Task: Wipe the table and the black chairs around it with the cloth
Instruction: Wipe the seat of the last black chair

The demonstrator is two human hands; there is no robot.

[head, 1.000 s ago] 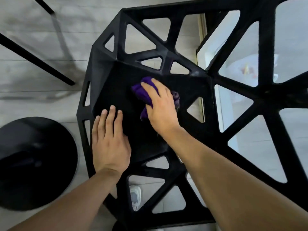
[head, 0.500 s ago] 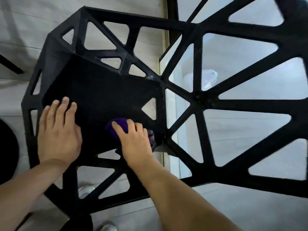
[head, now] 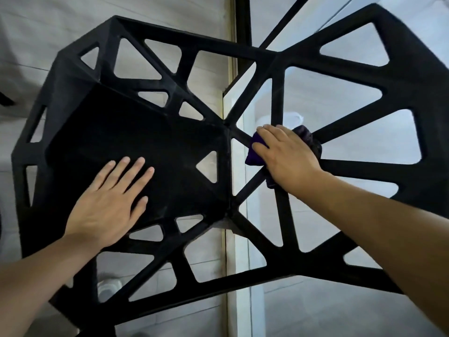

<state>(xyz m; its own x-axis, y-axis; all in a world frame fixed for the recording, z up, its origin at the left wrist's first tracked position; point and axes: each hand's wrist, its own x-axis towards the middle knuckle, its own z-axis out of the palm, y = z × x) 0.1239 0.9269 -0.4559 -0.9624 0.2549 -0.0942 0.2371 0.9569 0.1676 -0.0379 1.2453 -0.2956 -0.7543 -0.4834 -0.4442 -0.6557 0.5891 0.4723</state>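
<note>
Purple cloth (head: 255, 152) sits bunched on the black chair's (head: 136, 147) backrest, where the struts meet just past the seat's rear edge. The right hand (head: 289, 156) curls closed fingers over it. The left hand (head: 109, 200) lies flat on the seat, fingers spread. This looks like the backrest wipe; next come strokes along each strut. The wad, mostly covered, seems to lie lengthwise toward the seat.

The left forearm (head: 36, 276) and right forearm (head: 388, 227) are showing bare, uncovered all the way to the picture's edge. The left hand (head: 107, 203) and right hand (head: 289, 154) are going ungloved, the fingers (head: 132, 172) showing short, plain nails. A pale shoe (head: 108, 289) is peeking out below.
</note>
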